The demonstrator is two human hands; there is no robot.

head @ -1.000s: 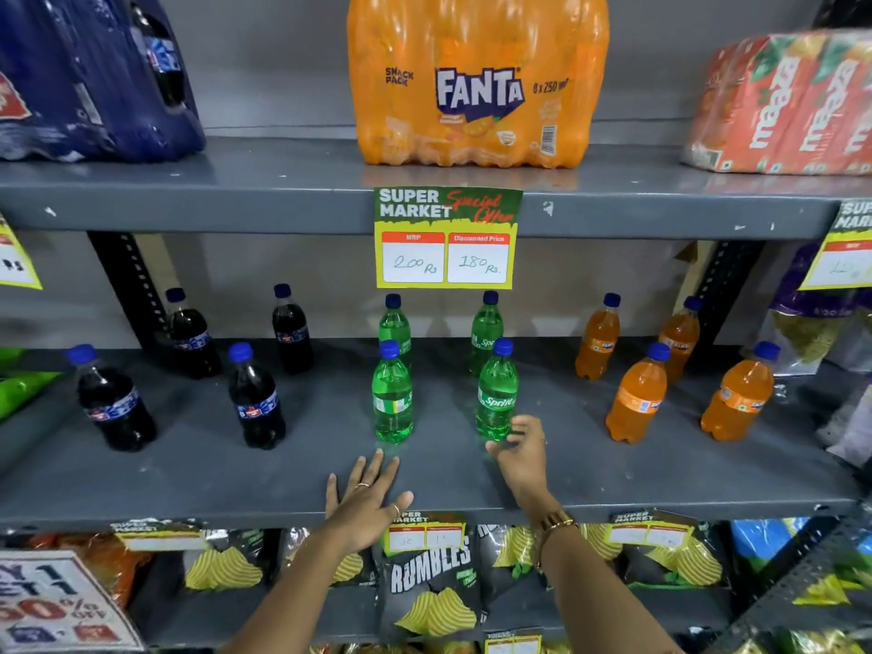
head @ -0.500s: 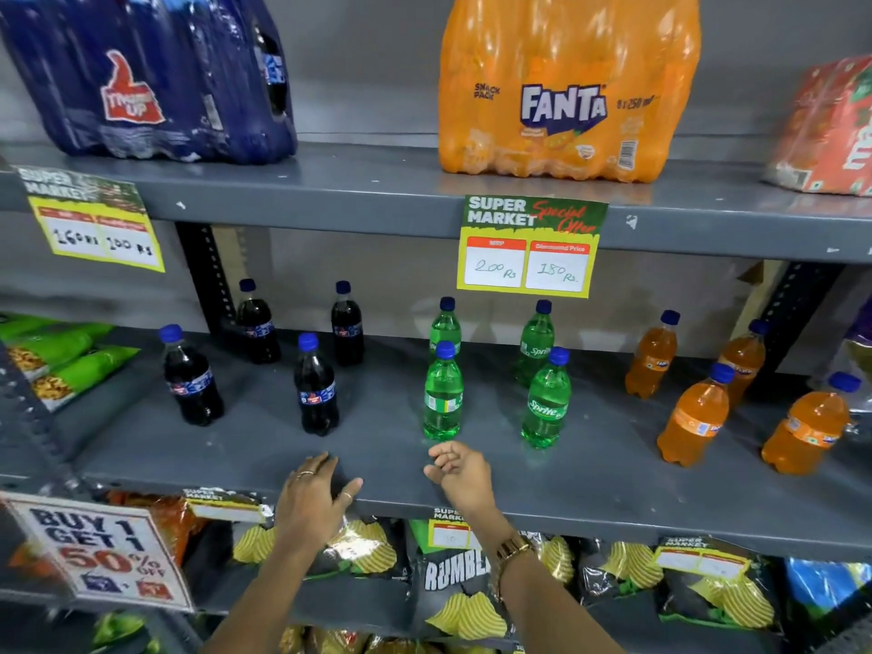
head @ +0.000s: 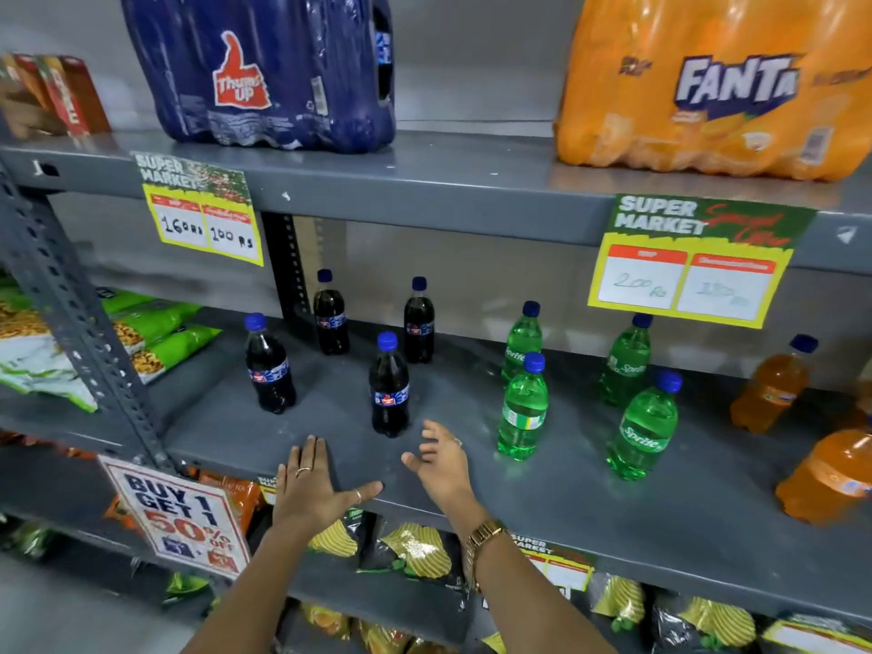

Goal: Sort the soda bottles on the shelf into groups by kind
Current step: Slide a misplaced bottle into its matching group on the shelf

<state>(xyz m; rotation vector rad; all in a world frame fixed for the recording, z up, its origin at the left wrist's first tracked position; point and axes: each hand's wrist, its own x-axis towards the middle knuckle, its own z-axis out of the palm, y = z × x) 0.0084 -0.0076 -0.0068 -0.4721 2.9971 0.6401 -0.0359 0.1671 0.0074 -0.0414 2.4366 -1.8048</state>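
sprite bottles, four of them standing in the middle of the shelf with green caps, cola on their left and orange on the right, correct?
Not quite: the head view shows blue caps, not green, on the four Sprite bottles. The rest holds: they stand upright mid-shelf, with the cola bottles to their left and the orange bottles to their right.

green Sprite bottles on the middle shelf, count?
4. Back left, back right, front left, front right. All stand upright between the cola and orange groups; none looks hidden.

Upright soda bottles, grouped by colour
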